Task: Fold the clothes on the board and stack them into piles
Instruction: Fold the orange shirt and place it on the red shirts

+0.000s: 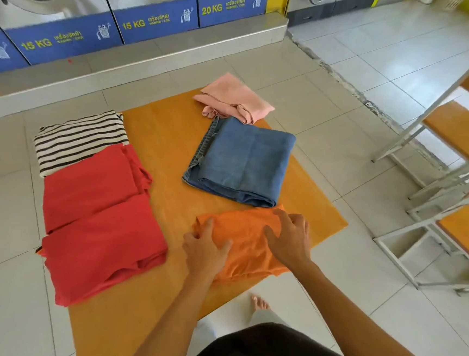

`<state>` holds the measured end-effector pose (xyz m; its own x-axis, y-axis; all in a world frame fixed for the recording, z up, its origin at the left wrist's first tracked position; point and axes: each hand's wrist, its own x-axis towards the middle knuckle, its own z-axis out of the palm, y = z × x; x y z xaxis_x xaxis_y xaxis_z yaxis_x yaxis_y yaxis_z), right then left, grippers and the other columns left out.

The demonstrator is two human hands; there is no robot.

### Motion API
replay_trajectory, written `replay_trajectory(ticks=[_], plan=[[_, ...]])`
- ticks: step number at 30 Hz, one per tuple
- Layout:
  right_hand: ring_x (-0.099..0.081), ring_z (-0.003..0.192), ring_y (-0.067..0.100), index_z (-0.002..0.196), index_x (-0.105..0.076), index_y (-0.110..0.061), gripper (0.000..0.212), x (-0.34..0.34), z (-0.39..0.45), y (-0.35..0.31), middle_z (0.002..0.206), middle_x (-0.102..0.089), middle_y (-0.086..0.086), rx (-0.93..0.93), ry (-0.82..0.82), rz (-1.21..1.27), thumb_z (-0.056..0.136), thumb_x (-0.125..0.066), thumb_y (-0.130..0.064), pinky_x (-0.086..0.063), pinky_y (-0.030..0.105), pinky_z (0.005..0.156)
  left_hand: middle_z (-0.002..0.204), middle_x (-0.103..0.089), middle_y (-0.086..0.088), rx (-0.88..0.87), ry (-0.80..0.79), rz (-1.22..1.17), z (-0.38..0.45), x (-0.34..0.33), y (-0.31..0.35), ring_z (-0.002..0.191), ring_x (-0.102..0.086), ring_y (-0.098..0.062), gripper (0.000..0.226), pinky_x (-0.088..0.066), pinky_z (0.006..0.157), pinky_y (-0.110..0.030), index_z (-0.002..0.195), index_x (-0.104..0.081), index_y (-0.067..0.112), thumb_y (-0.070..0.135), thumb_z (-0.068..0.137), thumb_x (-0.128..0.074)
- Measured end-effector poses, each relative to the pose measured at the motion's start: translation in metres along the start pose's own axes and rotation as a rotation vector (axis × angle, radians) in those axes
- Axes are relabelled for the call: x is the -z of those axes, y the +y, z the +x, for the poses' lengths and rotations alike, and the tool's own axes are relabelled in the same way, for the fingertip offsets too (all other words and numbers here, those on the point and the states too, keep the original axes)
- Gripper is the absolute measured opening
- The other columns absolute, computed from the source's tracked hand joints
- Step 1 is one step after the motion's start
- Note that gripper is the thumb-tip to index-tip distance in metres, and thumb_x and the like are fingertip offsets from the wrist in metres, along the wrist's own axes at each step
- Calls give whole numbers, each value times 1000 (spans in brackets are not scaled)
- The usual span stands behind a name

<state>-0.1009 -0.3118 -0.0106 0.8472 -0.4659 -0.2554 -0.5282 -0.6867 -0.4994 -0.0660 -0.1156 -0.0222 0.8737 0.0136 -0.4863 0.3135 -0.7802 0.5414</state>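
An orange garment [247,242] lies folded near the front of the orange board [168,144]. My left hand [204,250] grips its left edge with curled fingers. My right hand [288,239] lies on its right side, fingers curled over the fabric. Behind it sit folded blue jeans [243,160] and a loosely folded pink top [232,98]. Along the board's left edge lie two folded red garments [98,218] and a black-and-white striped one [79,140].
Washing machines with blue panels [154,21] line the far wall behind a raised step [132,59]. Metal-framed benches with orange tops [456,135] stand at the right. My bare foot [260,303] shows on the tiled floor below the board.
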Motion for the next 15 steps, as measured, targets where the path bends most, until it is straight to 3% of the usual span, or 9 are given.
replay_trajectory(ticks=[3,5,8,10,13,15], plan=[[-40,123,29,146,-29,-45,65,0,11,17,134,-40,5,-65,-126,-89,88,-56,-56,-46,50,100,135,-31,-15,43,34,-30,3,-11,3,114,-50,-39,83,-46,101,-45,150,-25,46,54,80,-69],[-45,110,26,144,-21,-49,68,-1,17,28,124,-40,2,-22,-180,-108,86,-54,-62,-53,44,84,134,-34,-18,61,35,-63,2,-18,6,112,-54,-38,83,-46,100,-41,152,-20,46,50,85,-68],[-54,90,26,147,-12,-51,67,1,25,38,111,-42,2,59,-257,-92,92,-49,-61,-47,35,67,137,-44,-21,73,49,-77,0,-26,8,118,-53,-38,81,-44,98,-39,154,-12,47,47,91,-63],[-54,89,26,150,-13,-50,61,1,29,40,115,-48,6,104,-308,-125,99,-45,-54,-46,35,71,143,-48,-19,52,52,-94,-3,-30,6,121,-54,-36,80,-43,99,-38,155,-11,44,42,93,-61],[-58,111,30,153,-21,-45,52,-1,29,41,132,-56,10,192,-355,-145,104,-39,-40,-48,38,88,152,-42,-13,47,71,-147,-14,-34,3,128,-52,-33,76,-40,104,-36,157,-13,37,33,96,-59],[-56,118,30,156,-18,-41,55,-4,27,41,136,-57,10,257,-425,-110,105,-38,-33,-45,36,90,149,-44,-15,80,139,-174,-26,-37,-3,125,-54,-32,75,-41,102,-34,157,-13,37,30,97,-58]])
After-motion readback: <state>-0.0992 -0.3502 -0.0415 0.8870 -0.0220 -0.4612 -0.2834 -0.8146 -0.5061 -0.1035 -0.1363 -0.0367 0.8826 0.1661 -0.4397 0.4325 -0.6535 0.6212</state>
